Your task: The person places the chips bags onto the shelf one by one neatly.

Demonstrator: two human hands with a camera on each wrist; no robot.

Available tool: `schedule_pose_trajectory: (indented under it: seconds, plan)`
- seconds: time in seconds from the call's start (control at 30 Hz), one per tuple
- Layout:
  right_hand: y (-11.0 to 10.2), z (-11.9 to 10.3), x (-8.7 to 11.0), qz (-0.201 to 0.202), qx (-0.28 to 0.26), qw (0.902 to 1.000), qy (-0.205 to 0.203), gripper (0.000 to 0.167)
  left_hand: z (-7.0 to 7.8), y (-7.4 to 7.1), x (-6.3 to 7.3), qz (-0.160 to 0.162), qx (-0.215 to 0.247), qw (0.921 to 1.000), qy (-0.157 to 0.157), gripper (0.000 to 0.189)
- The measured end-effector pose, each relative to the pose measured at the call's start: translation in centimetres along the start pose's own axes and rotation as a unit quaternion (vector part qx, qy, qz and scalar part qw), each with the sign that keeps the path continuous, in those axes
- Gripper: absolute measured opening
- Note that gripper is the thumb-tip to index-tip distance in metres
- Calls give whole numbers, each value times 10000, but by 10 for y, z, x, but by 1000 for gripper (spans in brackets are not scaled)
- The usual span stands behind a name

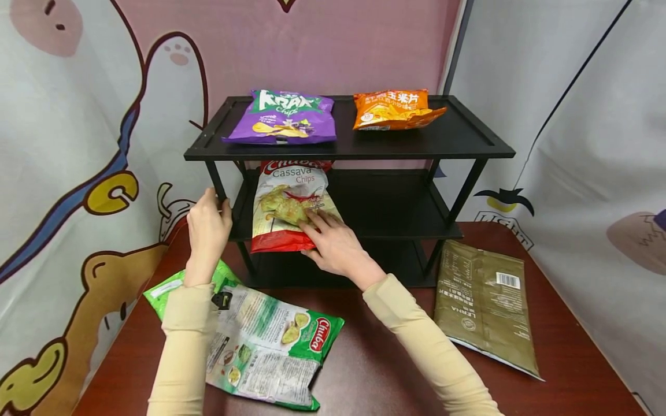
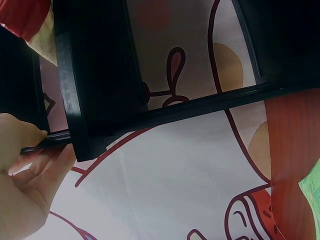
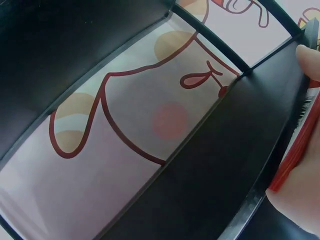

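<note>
My left hand (image 1: 207, 225) grips the front left post (image 1: 214, 180) of a black rack (image 1: 385, 203), fingers curled round it; the left wrist view shows this hand (image 2: 30, 170) beside a shelf corner. A white and red bag of cassava chips (image 1: 288, 188) leans on the middle shelf, its lower red edge jutting past the front. My right hand (image 1: 337, 245) lies on the bag's lower right part, fingers spread over its face and thumb by the bottom edge. At the right wrist view's border, part of this hand (image 3: 297, 195) meets the red edge (image 3: 287, 167); the rest is cut off.
On the top shelf lie a purple chip bag (image 1: 288, 118) and an orange corn-chip bag (image 1: 395, 110). A green chip bag (image 1: 270, 346) lies on the table (image 1: 374, 370) below my arms, and a brown bag (image 1: 484, 306) lies right of the rack. Printed curtains (image 1: 333, 46) surround the table.
</note>
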State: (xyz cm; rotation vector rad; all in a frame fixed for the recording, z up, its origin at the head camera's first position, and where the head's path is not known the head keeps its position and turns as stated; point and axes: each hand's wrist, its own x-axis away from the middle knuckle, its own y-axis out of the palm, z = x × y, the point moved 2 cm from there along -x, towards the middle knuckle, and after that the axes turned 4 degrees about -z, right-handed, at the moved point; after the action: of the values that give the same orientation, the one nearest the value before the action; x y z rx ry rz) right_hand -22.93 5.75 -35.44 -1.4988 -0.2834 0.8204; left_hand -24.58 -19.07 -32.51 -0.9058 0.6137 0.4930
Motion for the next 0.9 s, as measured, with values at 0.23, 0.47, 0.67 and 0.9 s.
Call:
schedule_pose_trajectory:
  seconds: [0.23,0.47,0.67,0.9]
  plan:
    - [3,-2,1,-38,-96,9999,32,60,-2,1,2,-42,-14,10000,-36,16]
    - [4,-1,2,30,1,10000,17,59,-2,2,2,-29,9,10000,7,16]
    - [-1,1,6,508,-132,9986,-101,49,0,0,0,-1,-4,10000,-11,15]
    - [-12,14,40,1221,-370,9913,-326,41,1,-1,-1,-46,-11,9999,-94,16]
